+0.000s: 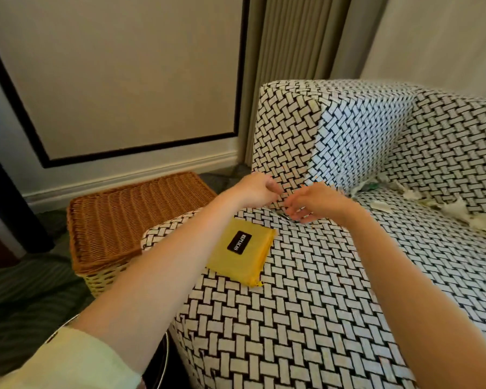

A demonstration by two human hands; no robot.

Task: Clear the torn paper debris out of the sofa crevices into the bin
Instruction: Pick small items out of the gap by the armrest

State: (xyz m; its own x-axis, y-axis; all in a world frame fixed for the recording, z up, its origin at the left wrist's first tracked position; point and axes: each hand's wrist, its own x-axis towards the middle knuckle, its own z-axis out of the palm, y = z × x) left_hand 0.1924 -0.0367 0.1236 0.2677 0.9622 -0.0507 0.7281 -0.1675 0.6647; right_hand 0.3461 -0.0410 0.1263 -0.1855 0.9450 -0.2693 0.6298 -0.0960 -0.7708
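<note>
The sofa [320, 290] has a black-and-white woven cover. Torn white paper scraps [458, 207] lie along the crevice between seat and backrest at the right, and more paper [361, 189] pokes out at the corner. My left hand [257, 190] is against the armrest face with its fingers curled, and nothing shows in it. My right hand [313, 202] reaches its loosely spread fingers down to the crevice between armrest and seat; a small grey bit [288, 217] shows at the fingertips. The dark bin [163, 360] with a chrome rim stands on the floor by the sofa's front corner.
A yellow packet [242, 249] with a black label lies on the seat near the armrest. A wicker basket [129, 217] with a closed lid stands left of the sofa. A wall and a curtain [289, 66] are behind.
</note>
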